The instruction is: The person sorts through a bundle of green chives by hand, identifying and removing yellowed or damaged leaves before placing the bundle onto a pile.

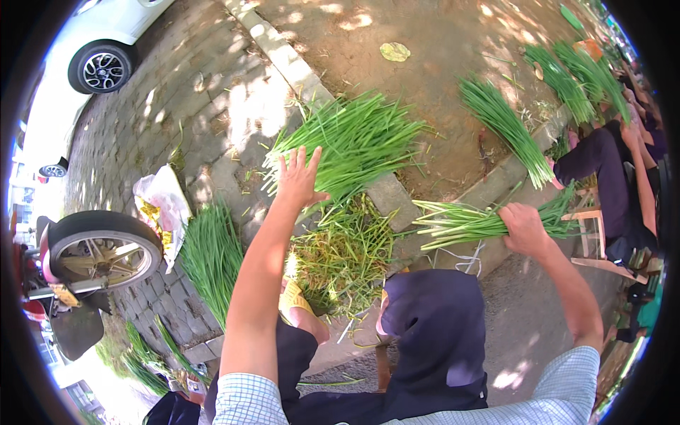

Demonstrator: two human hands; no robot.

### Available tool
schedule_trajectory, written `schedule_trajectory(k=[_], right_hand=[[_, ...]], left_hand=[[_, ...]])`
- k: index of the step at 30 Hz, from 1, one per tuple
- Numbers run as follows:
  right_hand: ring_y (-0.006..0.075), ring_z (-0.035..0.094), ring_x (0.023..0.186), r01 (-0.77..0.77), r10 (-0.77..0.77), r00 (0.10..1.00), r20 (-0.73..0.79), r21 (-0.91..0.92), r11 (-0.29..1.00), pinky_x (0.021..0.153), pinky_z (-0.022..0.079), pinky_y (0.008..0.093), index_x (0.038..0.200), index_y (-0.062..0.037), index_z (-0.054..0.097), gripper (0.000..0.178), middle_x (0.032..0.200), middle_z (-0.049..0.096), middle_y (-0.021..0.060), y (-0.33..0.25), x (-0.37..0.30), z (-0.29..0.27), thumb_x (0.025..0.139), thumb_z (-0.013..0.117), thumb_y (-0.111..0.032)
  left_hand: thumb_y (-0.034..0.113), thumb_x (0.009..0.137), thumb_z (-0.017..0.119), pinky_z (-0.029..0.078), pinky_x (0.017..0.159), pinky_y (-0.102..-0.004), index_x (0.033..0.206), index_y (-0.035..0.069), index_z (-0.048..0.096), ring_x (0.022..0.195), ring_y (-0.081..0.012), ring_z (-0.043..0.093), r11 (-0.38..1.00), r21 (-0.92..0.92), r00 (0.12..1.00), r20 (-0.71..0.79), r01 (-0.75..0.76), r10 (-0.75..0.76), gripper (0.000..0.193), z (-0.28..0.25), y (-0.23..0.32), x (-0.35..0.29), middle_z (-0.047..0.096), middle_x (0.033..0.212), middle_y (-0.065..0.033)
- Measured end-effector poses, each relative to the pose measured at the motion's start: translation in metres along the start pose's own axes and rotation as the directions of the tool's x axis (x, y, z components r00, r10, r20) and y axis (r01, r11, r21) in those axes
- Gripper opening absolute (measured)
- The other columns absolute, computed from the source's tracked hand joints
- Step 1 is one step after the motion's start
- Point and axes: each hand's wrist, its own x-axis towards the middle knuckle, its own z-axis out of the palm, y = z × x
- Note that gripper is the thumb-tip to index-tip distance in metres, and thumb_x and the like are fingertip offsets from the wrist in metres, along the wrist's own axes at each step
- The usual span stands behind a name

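1. Wheel (100, 263): round black rubber, pale metal spokes, upright on rough grey pavers (180, 117).
2. Bag (159, 190): thin, crumpled white plastic with yellow patches, just beside the wheel.
3. Side bunch (212, 255): long, slim green leaves lying on the pavers.
4. Left hand (301, 178): the arm reaches out nearly straight, palm down, fingers spread apart and thumb out to the right – at the pile's near edge; I cannot tell how firmly it touches.
5. Pile (365, 142): glossy green blades fanned out, pale cut ends to the left, lying across the concrete kerb (280, 53).
6. Trimmings (343, 248): tangled, limp, yellow-green, heaped between the pile and the person's feet.
7. Held bunch (460, 223): smooth pale stalks pointing left, green leaves right.
8. Right hand (524, 228): elbow bent, back of the hand up – fingers clamped around the held bunch.
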Motion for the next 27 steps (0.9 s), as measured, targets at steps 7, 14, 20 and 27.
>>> schedule_trajectory(k=[7,14,20,27], right_hand=[[0.0233,0.058,0.071,0.291,-0.299,0.950,-0.088,-0.093,0.952,0.060,0.046,0.0340,0.079,-0.0065,0.049,0.026,0.073,0.053,0.0066,-0.065,0.056,-0.052,0.057,0.063,-0.007],[0.0194,0.057,0.069,0.610,-0.664,0.724,-0.184,-0.277,0.742,0.059,0.044,0.0319,0.081,-0.0091,0.051,0.018,0.072,0.053,0.0034,-0.172,0.113,-0.116,0.066,0.060,-0.011],[0.0180,0.054,0.075,0.740,-0.834,0.483,-0.266,-0.386,0.551,0.069,0.040,0.0318,0.078,-0.0105,0.050,0.025,0.071,0.051,0.0009,-0.266,0.156,-0.172,0.060,0.066,-0.017],[0.0186,0.054,0.080,0.742,-0.852,0.433,-0.293,-0.422,0.522,0.081,0.039,0.0337,0.076,-0.0117,0.052,0.021,0.075,0.051,0.0006,-0.321,0.181,-0.189,0.060,0.065,-0.015]], left_hand=[[0.057,0.070,0.070,0.036,0.103,-0.0433,0.139,0.003,0.034,0.123,-0.0372,0.045,0.749,-0.661,0.992,-0.118,-0.043,-0.047,0.094,-0.101,-0.034,-0.112,0.045,0.132,-0.0264],[0.064,0.057,0.076,0.026,0.110,-0.0411,0.145,0.005,0.018,0.131,-0.0353,0.035,0.592,-0.795,0.989,-0.064,-0.133,0.136,0.121,-0.161,0.034,-0.225,0.038,0.139,-0.0242],[0.022,0.068,0.083,0.040,0.097,-0.0335,0.120,0.004,0.054,0.109,-0.0170,0.055,0.021,-0.990,0.949,0.142,0.142,0.282,0.062,-0.156,0.012,-0.277,0.061,0.116,-0.0103],[0.006,0.071,0.074,0.054,0.063,-0.0356,0.098,0.002,0.056,0.062,-0.0207,0.064,-0.415,-0.900,0.991,0.114,0.136,0.077,0.032,-0.154,0.005,-0.316,0.062,0.070,-0.0079]])
